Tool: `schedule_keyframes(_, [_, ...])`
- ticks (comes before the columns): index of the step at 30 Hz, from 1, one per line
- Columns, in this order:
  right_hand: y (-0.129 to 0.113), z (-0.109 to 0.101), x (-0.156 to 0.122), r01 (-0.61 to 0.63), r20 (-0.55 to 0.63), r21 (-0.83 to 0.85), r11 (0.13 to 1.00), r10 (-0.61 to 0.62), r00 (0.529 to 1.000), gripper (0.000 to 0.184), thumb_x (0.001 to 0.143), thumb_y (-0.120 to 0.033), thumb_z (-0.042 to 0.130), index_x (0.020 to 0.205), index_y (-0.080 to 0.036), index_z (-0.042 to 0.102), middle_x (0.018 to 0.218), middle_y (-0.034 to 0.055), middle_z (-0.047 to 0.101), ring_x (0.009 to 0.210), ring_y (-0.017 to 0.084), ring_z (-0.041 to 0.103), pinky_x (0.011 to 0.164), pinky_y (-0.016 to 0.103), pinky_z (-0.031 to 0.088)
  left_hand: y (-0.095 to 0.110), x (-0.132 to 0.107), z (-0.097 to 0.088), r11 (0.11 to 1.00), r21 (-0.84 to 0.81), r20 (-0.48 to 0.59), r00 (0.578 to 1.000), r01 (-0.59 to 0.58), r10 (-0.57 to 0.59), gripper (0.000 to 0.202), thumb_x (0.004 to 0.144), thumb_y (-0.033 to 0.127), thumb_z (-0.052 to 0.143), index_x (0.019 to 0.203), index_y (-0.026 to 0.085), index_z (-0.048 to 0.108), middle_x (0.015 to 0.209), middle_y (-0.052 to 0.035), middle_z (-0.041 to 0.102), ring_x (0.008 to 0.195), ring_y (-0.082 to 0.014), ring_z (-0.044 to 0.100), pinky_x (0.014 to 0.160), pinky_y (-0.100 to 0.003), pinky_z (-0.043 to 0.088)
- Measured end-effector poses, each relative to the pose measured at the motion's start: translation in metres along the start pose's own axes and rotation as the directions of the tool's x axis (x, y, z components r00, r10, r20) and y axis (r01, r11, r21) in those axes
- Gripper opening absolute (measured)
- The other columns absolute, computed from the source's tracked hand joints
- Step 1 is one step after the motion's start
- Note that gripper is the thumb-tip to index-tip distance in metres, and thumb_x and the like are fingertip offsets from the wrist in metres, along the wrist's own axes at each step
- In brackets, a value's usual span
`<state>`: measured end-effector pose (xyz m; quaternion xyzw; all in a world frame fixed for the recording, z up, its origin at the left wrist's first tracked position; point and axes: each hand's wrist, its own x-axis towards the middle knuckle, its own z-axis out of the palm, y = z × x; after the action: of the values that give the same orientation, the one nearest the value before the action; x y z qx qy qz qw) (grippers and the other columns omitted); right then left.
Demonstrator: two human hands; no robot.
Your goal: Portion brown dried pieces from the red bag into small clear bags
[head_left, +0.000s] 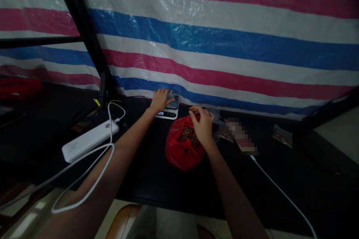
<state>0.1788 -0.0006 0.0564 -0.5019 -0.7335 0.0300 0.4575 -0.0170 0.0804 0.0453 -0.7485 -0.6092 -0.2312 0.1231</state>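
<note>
My left hand (160, 99) reaches to a small digital scale (169, 112) at the back of the black table and holds a small clear bag (171, 98) on its platform, fingers curled round the bag. My right hand (202, 124) hovers over an open red plastic bag (181, 150) filled with brown bits. Its fingers are bent and pinched together at the bag's far rim. What they hold is too small to make out.
A white power bank (89, 140) with a looping white cable (84, 183) lies at the left. Small clear packets (282, 134) lie right of the red bag, with another white cable (283, 194). A striped tarp (224, 44) walls the back. A black pole (84, 33) stands left.
</note>
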Motion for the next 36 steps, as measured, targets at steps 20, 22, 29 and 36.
schedule_keyframes(20, [0.07,-0.066,-0.089,-0.04,0.154,-0.393,0.919,0.109,0.982,0.031,0.076,-0.034,0.056,0.106,-0.026,0.053,0.104,0.0073,0.057,0.097,0.028,0.047,0.075,0.042,0.037,0.076,-0.081,-0.001,0.745,-0.657,0.137,0.955,-0.112,0.264,0.05,0.08,0.042,0.047,0.121,0.015,0.038,0.12,-0.0103,0.047,0.112,-0.0203,0.043,0.096,-0.035,0.031])
schedule_keyframes(22, [0.069,-0.065,-0.089,-0.046,0.165,-0.363,0.931,0.112,0.98,0.031,0.074,-0.033,0.058,0.105,-0.026,0.054,0.105,0.0067,0.058,0.098,0.028,0.047,0.076,0.042,0.037,0.078,-0.085,0.002,0.715,-0.695,0.145,0.96,-0.075,0.241,0.045,0.08,0.039,0.047,0.117,0.015,0.043,0.114,-0.0095,0.052,0.105,-0.0196,0.048,0.092,-0.033,0.035])
schedule_keyframes(29, [0.061,-0.062,-0.089,-0.04,0.237,-0.127,0.991,0.069,0.969,0.033,0.072,-0.031,0.06,0.103,-0.025,0.052,0.105,0.0037,0.06,0.099,0.023,0.053,0.082,0.04,0.037,0.071,-0.096,0.001,0.696,-0.712,-0.005,0.993,-0.088,0.12,0.023,0.082,0.031,0.043,0.088,0.016,0.059,0.091,-0.0055,0.061,0.088,-0.0169,0.055,0.084,-0.031,0.041])
schedule_keyframes(36, [0.029,-0.07,-0.089,0.022,0.095,-0.092,0.996,-0.013,0.995,0.031,0.075,-0.035,0.057,0.103,-0.022,0.052,0.103,0.0061,0.061,0.092,0.022,0.055,0.081,0.037,0.038,0.067,-0.092,0.005,0.573,-0.819,0.018,0.999,0.042,-0.048,0.029,0.082,0.037,0.042,0.084,0.015,0.061,0.087,-0.0056,0.062,0.085,-0.0176,0.056,0.079,-0.028,0.042])
